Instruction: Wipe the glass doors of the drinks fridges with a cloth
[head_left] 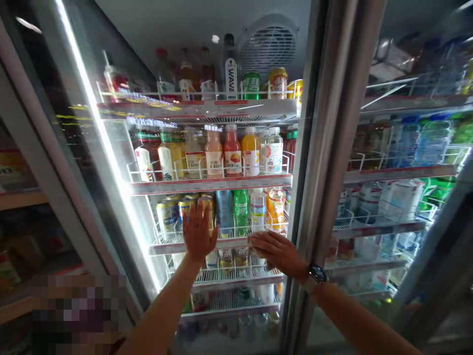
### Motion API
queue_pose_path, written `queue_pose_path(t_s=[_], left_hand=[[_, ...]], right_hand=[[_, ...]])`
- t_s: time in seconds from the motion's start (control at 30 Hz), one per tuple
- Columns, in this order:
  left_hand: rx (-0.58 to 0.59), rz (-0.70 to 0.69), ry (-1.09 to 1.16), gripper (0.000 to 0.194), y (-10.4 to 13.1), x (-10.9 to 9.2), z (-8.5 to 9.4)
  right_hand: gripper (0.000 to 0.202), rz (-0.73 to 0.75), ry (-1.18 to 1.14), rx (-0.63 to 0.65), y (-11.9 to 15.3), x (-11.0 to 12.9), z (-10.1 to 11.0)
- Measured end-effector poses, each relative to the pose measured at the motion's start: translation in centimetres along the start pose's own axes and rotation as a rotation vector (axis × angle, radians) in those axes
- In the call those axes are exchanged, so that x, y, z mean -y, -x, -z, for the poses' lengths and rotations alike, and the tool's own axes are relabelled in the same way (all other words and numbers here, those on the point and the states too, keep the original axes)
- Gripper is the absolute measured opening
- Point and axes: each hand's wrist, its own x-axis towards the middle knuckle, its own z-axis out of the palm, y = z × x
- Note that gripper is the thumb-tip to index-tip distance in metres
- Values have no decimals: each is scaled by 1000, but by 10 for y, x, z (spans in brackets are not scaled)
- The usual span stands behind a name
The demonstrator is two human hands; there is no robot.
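My left hand (198, 232) is raised, fingers stretched up and thumb apart, in front of a shelf of cans (167, 217). It holds nothing. My right hand (272, 250) lies sideways with its fingers extended, near the same shelf's front edge, below a clear bottle with a blue label (257, 209) and an orange can (276, 207). Nothing shows in it, though its palm side is hidden. A watch (318, 274) is on my right wrist. Between the hands stands a green bottle (241, 212). Whether either hand touches the glass, I cannot tell.
Lit drinks fridge shelves (210, 185) with wire guards carry several bottles and cans. A metal door frame (325, 167) rises on the right, with another stocked fridge section (399, 172) beyond. A fan grille (268, 44) is at the top back. Blurred blocks cover something at lower left.
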Motion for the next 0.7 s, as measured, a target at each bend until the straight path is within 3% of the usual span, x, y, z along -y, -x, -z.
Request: queue_pose_path(t_s=[0.33,0.7], left_hand=[[48,19,-95,65,2,3,-1],[37,-27,-168,67,0,0,1]], right_hand=[[39,-35,-237,-73,10,-2,-7],[45,-43,-304,-151,14,-1,-13]])
